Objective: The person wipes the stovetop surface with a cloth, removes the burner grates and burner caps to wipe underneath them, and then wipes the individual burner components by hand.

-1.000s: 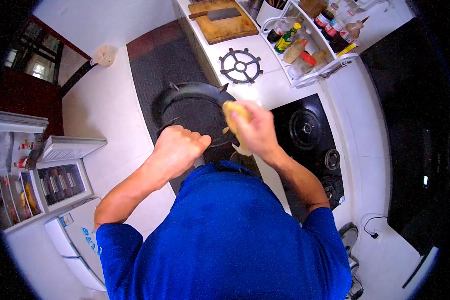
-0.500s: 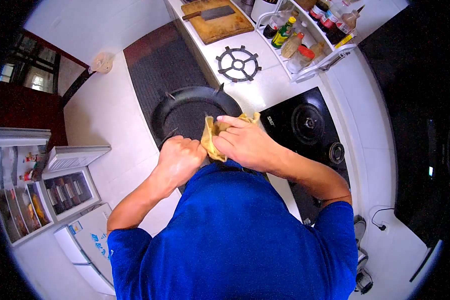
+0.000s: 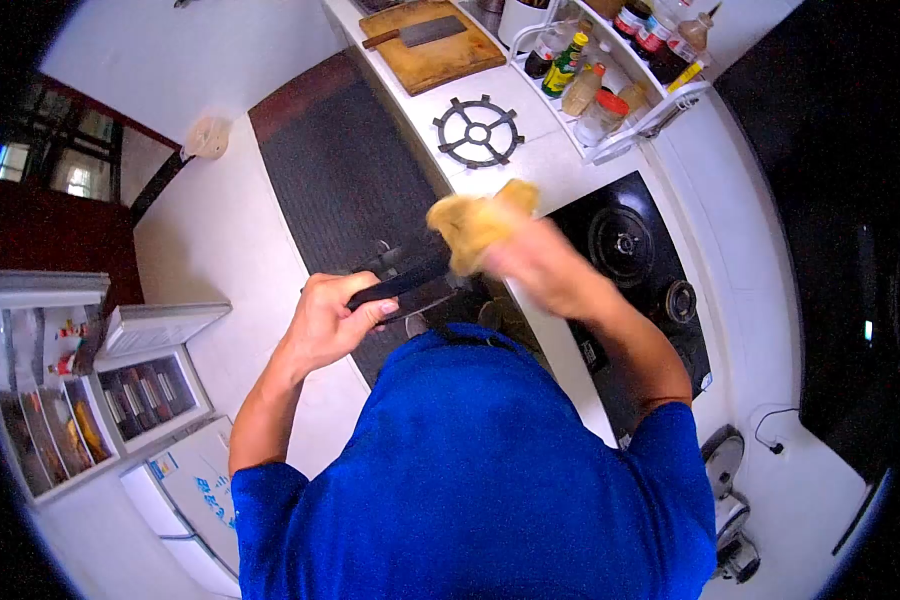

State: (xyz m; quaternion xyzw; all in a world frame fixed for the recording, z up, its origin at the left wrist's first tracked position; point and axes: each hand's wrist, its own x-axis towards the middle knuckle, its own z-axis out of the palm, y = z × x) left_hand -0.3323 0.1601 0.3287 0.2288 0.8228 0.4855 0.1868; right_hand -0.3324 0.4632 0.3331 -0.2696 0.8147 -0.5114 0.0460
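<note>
Thumb and fingers of my left hand [image 3: 336, 318] are closed on a black ring-shaped stand [image 3: 405, 284], which is tilted nearly edge-on in front of my body. Blurred by motion, my right hand [image 3: 542, 262] holds a yellow cloth [image 3: 478, 226] at the right end of the ring. The cloth hides that end, so I cannot tell exactly where it touches.
A spoked burner grate [image 3: 478, 132] lies on the white counter, beyond it a cleaver [image 3: 432, 32] on a cutting board [image 3: 460, 68]. At right are a bottle rack [image 3: 625, 135] and a black stove [image 3: 618, 245]. An open fridge [image 3: 120, 385] stands at left.
The black ring has turned from lying nearly flat to nearly edge-on. My right hand and the cloth have moved away from my left hand, up and to the right.
</note>
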